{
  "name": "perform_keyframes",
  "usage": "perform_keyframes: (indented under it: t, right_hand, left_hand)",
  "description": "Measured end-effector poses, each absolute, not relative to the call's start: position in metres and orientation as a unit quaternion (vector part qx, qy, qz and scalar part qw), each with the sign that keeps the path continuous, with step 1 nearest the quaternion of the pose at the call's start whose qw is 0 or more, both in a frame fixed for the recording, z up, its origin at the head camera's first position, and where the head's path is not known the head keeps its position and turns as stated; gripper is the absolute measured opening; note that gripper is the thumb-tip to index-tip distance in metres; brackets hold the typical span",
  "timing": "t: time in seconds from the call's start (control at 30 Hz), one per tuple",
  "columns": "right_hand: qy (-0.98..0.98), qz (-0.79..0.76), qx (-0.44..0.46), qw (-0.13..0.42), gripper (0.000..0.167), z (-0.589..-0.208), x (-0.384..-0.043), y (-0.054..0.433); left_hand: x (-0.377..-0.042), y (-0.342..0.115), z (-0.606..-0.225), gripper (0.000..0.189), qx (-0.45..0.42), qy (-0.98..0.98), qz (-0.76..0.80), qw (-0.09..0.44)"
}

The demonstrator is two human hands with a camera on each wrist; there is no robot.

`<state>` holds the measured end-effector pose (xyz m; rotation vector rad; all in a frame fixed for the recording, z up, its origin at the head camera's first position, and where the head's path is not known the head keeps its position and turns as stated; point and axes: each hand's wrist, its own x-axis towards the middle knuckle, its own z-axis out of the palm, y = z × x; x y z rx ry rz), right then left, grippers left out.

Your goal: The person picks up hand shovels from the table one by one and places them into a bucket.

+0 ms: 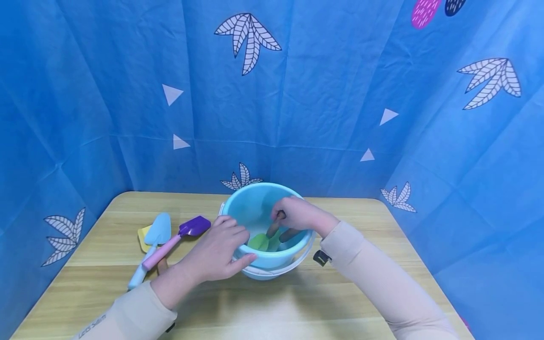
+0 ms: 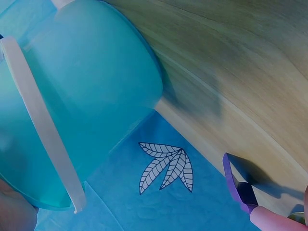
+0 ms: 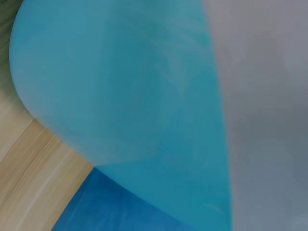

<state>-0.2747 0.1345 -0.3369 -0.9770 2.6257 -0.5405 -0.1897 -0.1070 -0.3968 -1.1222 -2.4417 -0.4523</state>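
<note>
A light blue bucket (image 1: 267,257) with a white handle (image 1: 293,269) stands on the table. My left hand (image 1: 221,248) grips its left rim, thumb along the front edge; part of this hand (image 2: 14,209) shows in the left wrist view. My right hand (image 1: 297,215) reaches inside over the right rim and pinches the brown handle of a toy shovel (image 1: 273,230). A green blade (image 1: 258,242) lies low in the bucket, and a second brown handle (image 1: 290,234) leans beside it. In the right wrist view, the bucket wall (image 3: 120,96) hides the right hand.
Left of the bucket lie a purple shovel with a pink handle (image 1: 163,252), a light blue trowel (image 1: 158,231) and a yellow piece (image 1: 143,238) partly beneath it. A brown handle end (image 1: 162,266) shows by my left wrist. Blue patterned cloth (image 1: 276,94) encloses the table's back and sides.
</note>
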Motion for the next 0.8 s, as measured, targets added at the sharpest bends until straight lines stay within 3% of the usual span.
perform_keyframes:
  t: [0.8]
  right_hand:
    - [0.938,-0.110,-0.285,0.167,0.029,-0.345,-0.277,0.124]
  left_hand:
    - [-0.190,-0.105,-0.398,0.032,-0.409,-0.872,-0.163,0.216]
